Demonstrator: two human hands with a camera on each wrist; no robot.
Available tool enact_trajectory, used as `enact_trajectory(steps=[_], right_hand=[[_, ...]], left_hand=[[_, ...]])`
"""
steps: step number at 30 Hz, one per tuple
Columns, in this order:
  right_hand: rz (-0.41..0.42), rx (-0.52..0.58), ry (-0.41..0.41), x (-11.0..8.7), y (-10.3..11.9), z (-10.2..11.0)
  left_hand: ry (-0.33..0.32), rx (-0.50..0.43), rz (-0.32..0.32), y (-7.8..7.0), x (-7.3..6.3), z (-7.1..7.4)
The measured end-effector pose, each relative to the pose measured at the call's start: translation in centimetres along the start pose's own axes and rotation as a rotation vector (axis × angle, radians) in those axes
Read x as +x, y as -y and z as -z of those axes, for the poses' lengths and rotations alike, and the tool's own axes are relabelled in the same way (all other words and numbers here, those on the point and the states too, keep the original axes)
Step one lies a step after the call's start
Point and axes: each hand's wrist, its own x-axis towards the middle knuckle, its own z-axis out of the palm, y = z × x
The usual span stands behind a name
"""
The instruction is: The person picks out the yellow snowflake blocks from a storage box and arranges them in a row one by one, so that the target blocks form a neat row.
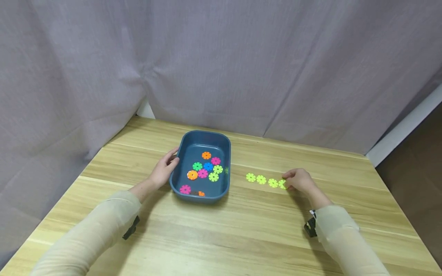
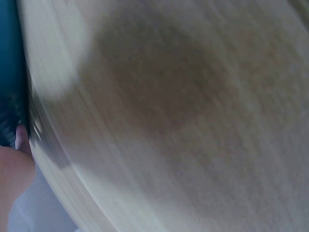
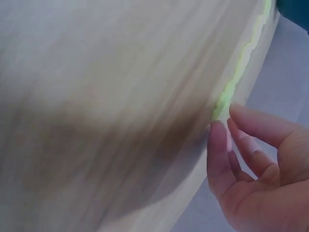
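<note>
A dark blue plastic bin (image 1: 200, 199) sits on the wooden table, with several notched plastic discs in pink, orange, green, blue and yellow-green on its floor. My left hand (image 1: 165, 168) holds the bin's left wall, thumb at the rim; most of that hand is out of the left wrist view. To the right of the bin, yellow-green discs (image 1: 261, 179) lie flat in a row. My right hand (image 1: 301, 180) pinches the yellow-green disc (image 1: 282, 184) at the row's right end between thumb and fingertips, partly covering it. The right wrist view shows the row edge-on.
The wooden table (image 1: 221, 237) reaches back to a grey curtain (image 1: 221, 69), which also hangs along the left side. A dark panel (image 1: 411, 153) with a pale edge stands beyond the table's right side.
</note>
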Motion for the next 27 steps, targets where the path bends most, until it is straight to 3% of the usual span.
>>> enact_trajectory(steps=[6, 11, 15, 27], right_hand=[[-0.015, -0.004, 0.008, 0.3, 1.9, 0.5], [-0.015, 0.115, 0.073, 0.6, 4.7, 0.1], [0.02, 0.216, 0.115, 0.7, 7.2, -0.7], [0.116, 0.371, 0.183, 1.2, 13.7, -4.5]], left_hand=[[-0.023, -0.019, -0.009, 0.1, 0.2, -0.1], [-0.014, -0.019, -0.011, 0.1, 0.0, -0.1], [-0.009, -0.022, -0.013, 0.1, 0.0, 0.0], [-0.014, 0.008, -0.016, 0.0, -0.1, -0.1]])
